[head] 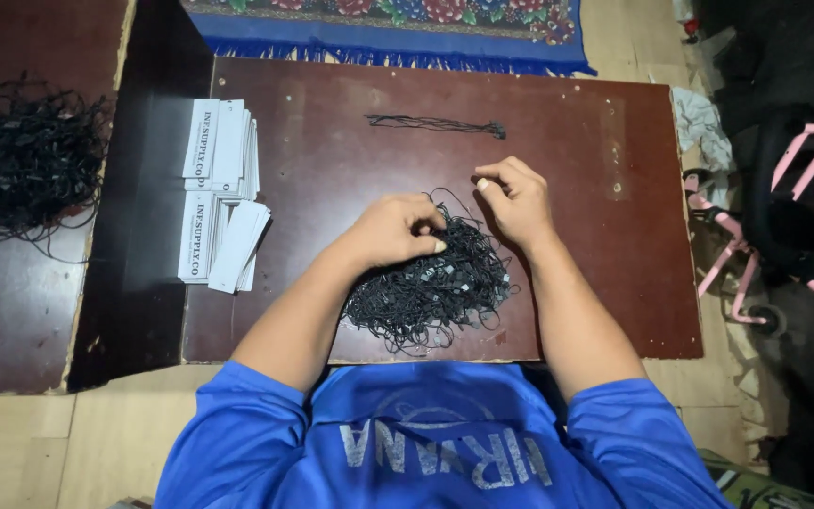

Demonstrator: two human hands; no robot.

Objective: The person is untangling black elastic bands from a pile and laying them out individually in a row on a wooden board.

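A blue shirt point(435, 443) fills the near edge; beyond it one tangled heap of thin black cords point(426, 287) lies on the dark wooden surface point(595, 283). The left hand point(393, 229) rests curled on the heap, fingers pinching strands; the right hand point(513, 198) hovers just beside, fingertips pinched together. Two fanned stacks of white paper tags point(220, 193) lie left.

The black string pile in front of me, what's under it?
The black string pile lies on the dark wooden board; the left hand rests on top. Anything beneath the tangle is hidden.
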